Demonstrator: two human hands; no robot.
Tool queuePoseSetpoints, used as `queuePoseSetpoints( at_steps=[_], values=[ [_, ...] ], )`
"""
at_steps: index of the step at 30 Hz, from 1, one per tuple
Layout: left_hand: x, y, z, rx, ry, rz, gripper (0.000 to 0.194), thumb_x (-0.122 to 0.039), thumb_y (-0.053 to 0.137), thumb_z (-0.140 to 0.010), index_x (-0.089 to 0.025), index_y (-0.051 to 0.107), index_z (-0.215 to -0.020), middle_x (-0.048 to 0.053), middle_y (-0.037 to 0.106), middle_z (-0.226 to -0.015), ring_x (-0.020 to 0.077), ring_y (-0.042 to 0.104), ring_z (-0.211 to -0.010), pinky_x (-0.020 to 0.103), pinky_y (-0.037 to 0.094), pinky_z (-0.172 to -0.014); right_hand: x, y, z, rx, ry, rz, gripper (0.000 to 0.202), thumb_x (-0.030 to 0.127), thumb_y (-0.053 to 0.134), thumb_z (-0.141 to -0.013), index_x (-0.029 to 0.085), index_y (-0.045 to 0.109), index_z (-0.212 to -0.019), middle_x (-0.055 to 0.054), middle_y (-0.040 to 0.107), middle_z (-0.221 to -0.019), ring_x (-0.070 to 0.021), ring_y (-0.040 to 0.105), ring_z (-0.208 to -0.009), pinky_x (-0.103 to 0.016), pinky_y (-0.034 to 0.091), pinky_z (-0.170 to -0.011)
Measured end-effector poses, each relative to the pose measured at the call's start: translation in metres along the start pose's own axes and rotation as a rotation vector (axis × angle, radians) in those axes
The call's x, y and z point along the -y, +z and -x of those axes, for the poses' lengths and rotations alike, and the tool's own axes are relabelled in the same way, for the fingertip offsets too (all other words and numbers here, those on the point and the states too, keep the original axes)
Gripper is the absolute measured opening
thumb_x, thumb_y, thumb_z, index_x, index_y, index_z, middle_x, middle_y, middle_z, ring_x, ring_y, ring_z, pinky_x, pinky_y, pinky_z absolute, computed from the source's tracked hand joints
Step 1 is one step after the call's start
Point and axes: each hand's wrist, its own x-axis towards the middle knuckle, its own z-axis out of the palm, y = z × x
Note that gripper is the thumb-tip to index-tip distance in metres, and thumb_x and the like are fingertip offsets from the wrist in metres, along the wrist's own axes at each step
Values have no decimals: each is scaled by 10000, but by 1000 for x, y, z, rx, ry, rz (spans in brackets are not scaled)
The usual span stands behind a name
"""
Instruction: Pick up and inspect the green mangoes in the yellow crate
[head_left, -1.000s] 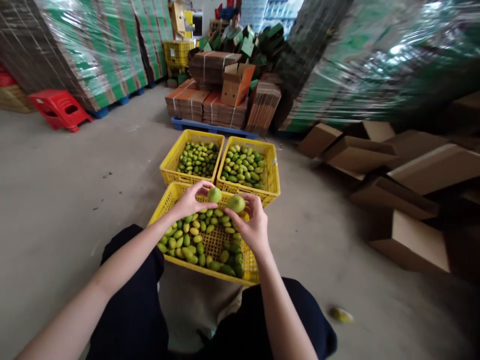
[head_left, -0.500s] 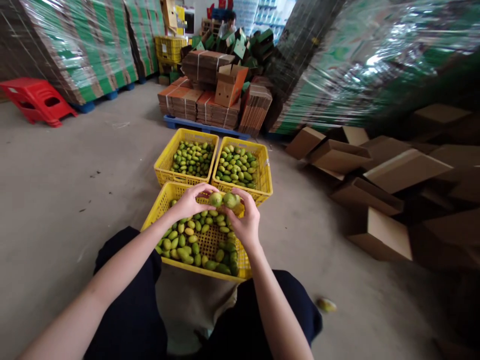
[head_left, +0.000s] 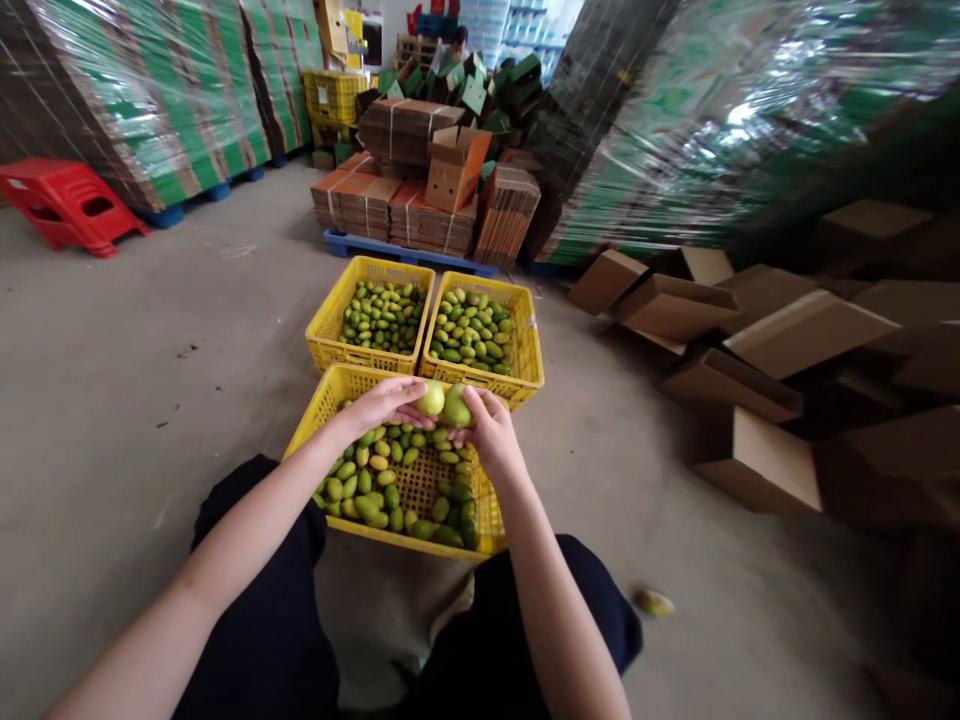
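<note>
My left hand (head_left: 384, 404) is closed round a pale green mango (head_left: 431, 399). Close beside it, my right hand (head_left: 491, 428) grips a darker green mango (head_left: 457, 406). Both fruits are held side by side over the far part of the near yellow crate (head_left: 492, 522). Inside that crate, green and yellowish mangoes (head_left: 352, 485) lie round a bare patch of its slotted bottom. Behind it stand a left crate (head_left: 356, 356) and a right crate (head_left: 529, 350), both yellow and holding many more mangoes.
A single mango (head_left: 653, 601) lies on the floor at right. Open cardboard boxes (head_left: 772, 455) are heaped along the right side. Flattened cartons (head_left: 427, 215) are stacked on a blue pallet (head_left: 409, 250) ahead. A red stool (head_left: 71, 205) stands at left; a person (head_left: 457, 42) is far back.
Both hands have turned the mangoes, so different sides show. The left fingers have shifted and now lie more under their fruit. The view has moved slightly; the crates have stayed put.
</note>
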Motion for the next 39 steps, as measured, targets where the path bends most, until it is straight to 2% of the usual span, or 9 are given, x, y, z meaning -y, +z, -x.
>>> queuePoseSetpoints(
  at_steps=[6,12,14,17,22,27,33,36,39],
  values=[
    [2,-1,-4,-21,-74,99,496,-569,704,-736,-79,678,-809,133,728,-694,176,692,-588,239,549,-568,-2,5,-3,24,163,-126,442,646,639,-710,219,529,-739,22,606,-495,-108,486,-316,-205,287,-280],
    [2,2,-5,-101,-93,117,386,-466,701,-781,-87,685,-850,124,726,-722,182,691,-606,267,560,-603,-5,6,-7,-21,146,-181,386,582,671,-711,216,556,-747,17,630,-526,-118,515,-349,-222,335,-303],
    [1,4,-5,-160,13,104,366,-395,748,-749,-121,668,-978,99,729,-785,182,694,-647,283,563,-642,-4,5,-7,-57,74,-199,390,529,738,-659,221,552,-807,20,659,-597,-136,582,-427,-230,414,-350],
    [0,7,-3,-293,326,23,513,-255,829,-650,-207,607,-1110,52,709,-940,167,694,-785,273,553,-753,-1,3,-6,-154,-164,-176,457,380,829,-576,247,518,-884,26,705,-785,-154,676,-647,-259,551,-540],
    [3,8,-2,-423,640,-194,514,-210,843,-610,-233,572,-1046,42,635,-1080,149,651,-925,243,524,-821,-2,2,-4,-182,-498,70,387,263,793,-641,274,562,-951,0,679,-1071,-170,661,-940,-345,555,-844],
    [10,7,-3,-389,724,-379,407,-220,810,-672,-221,578,-1006,60,652,-1078,167,633,-981,291,502,-889,-13,8,-6,-178,-645,207,368,217,708,-734,291,603,-1079,-32,637,-1185,-211,600,-1131,-405,501,-968],
    [15,6,-4,-371,795,-451,334,-250,777,-718,-211,623,-1011,81,627,-1117,185,611,-1028,312,508,-892,-14,10,-9,-84,-659,159,341,208,683,-759,296,624,-1084,-35,633,-1214,-220,579,-1186,-433,466,-1029],
    [12,7,-3,-388,774,-417,371,-240,806,-678,-206,638,-1007,68,604,-1113,168,621,-981,309,503,-913,-11,10,-9,-136,-644,188,326,221,717,-722,300,643,-1030,-40,589,-1253,-227,544,-1212,-405,515,-952],
    [8,6,-2,-340,653,-253,439,-231,827,-644,-203,635,-1038,62,625,-1106,166,640,-942,315,510,-905,-8,10,-9,-156,-550,106,360,241,772,-664,292,654,-1001,-35,608,-1198,-225,565,-1153,-381,544,-880]
  ],
)
